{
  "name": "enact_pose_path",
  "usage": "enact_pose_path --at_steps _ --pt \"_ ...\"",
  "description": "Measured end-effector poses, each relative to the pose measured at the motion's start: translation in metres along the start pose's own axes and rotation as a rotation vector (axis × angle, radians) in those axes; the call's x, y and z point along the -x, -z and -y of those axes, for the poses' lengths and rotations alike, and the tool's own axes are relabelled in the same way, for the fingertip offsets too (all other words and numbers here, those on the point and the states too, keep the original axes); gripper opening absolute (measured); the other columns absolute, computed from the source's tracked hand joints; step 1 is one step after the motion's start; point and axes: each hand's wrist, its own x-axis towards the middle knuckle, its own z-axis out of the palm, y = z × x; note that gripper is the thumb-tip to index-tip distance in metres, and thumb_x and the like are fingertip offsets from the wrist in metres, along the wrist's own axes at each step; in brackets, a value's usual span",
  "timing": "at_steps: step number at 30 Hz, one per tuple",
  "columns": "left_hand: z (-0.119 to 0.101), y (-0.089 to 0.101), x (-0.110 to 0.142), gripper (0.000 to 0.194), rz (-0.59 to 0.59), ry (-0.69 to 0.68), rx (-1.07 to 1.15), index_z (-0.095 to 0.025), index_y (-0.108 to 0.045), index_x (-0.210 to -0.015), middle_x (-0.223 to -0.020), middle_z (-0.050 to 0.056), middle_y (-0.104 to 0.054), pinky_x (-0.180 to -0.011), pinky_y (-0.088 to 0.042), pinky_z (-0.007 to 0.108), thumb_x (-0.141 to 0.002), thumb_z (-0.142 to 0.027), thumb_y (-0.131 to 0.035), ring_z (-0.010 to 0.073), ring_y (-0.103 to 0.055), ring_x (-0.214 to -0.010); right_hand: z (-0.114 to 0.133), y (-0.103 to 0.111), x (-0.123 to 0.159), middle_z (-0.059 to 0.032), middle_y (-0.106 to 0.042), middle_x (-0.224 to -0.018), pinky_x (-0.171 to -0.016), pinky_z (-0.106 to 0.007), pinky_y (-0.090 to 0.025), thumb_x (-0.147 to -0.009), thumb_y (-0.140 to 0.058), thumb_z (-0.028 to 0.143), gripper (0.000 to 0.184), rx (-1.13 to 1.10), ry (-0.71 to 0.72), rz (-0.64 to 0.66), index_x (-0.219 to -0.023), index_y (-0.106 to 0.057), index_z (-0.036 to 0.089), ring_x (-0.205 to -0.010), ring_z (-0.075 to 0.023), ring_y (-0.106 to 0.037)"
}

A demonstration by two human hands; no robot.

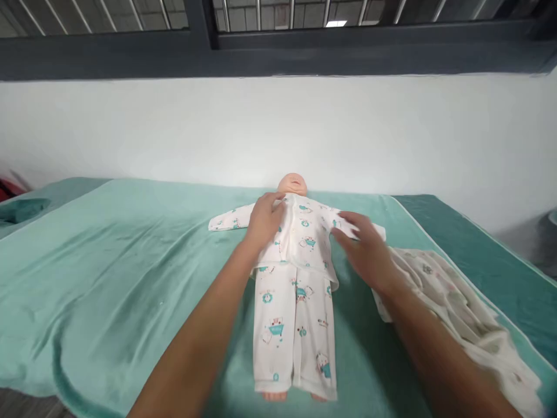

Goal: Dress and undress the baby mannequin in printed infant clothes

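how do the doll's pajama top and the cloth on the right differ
The pajama top is on the doll; the cloth lies loose on the green sheet. The pajama top is spread fairly flat, sleeves outstretched; the cloth is crumpled. Both are pale and printed.

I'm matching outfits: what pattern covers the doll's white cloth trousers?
White trousers: scattered, mostly teal cartoon prints; head view.

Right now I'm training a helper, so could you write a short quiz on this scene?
1. True or false: toes show below the white printed fabric trousers of the smooth-headed baby doll.
2. In this picture, is the rumpled cream patterned cloth A, left, or B, right of the doll?
3. How many bare hands are over the white long-sleeved fabric top?
Key: 1, true; 2, B; 3, two (left hand and right hand).
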Motion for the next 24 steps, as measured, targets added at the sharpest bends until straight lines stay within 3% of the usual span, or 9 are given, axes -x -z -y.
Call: enact_pose_path --at_steps 4,7,16,21,24 --pt "0.011 -0.020 -0.037 0.034 0.187 -0.008 -0.071 -0.019 -0.069 -0.118 -0.131 0.009 -0.067 -0.116 -0.041 0.042 -0.094 -0.019 -0.046 0.0233 -0.058 -0.127 0.001 -0.070 -0.054 -0.0085 -0.068 -0.124 -0.108 -0.047 -0.043 -0.087 -0.058 0.034 0.029 -0.174 -0.060 0.069 -0.113 -0.064 0.023 -0.120 -0.0262 -0.060" --pt "0.021 -0.026 -0.040 0.040 0.219 -0.049 -0.090 -0.020 -0.068 -0.124 -0.138 0.007 -0.064 -0.118 -0.040 0.042 -0.095 -0.020 -0.040 0.0230 -0.056 -0.130 -0.003 -0.091 -0.075 -0.0067 -0.070 -0.116 -0.107 -0.046 -0.043 -0.086 -0.056 0.032 0.022 -0.231 -0.093 0.043 -0.102 -0.068 0.023 -0.113 -0.0250 -0.062" --pt "0.027 -0.026 -0.038 0.045 0.245 -0.079 -0.085 -0.023 -0.069 -0.127 -0.138 0.004 -0.064 -0.117 -0.041 0.044 -0.094 -0.018 -0.038 0.0242 -0.057 -0.129 -0.008 -0.089 -0.072 -0.0049 -0.069 -0.117 -0.109 -0.043 -0.041 -0.088 -0.055 0.031 0.019 -0.286 -0.014 0.064 -0.096 -0.071 0.025 -0.115 -0.0229 -0.061" --pt "0.025 -0.027 -0.036 0.045 0.223 -0.114 -0.074 -0.029 -0.074 -0.117 -0.133 0.002 -0.067 -0.115 -0.044 0.042 -0.093 -0.014 -0.040 0.0227 -0.059 -0.127 -0.008 -0.089 -0.072 -0.0036 -0.070 -0.117 -0.108 -0.046 -0.042 -0.085 -0.059 0.032 0.013 -0.333 -0.135 0.070 -0.096 -0.063 0.026 -0.113 -0.0241 -0.062" --pt "0.024 -0.029 -0.033 0.044 0.182 -0.140 -0.081 -0.033 -0.077 -0.109 -0.129 0.001 -0.069 -0.111 -0.048 0.041 -0.093 -0.013 -0.041 0.0219 -0.062 -0.122 -0.010 -0.089 -0.072 -0.0034 -0.068 -0.125 -0.109 -0.046 -0.041 -0.086 -0.059 0.032 0.015 -0.394 -0.139 0.114 -0.100 -0.058 0.026 -0.118 -0.0237 -0.061"
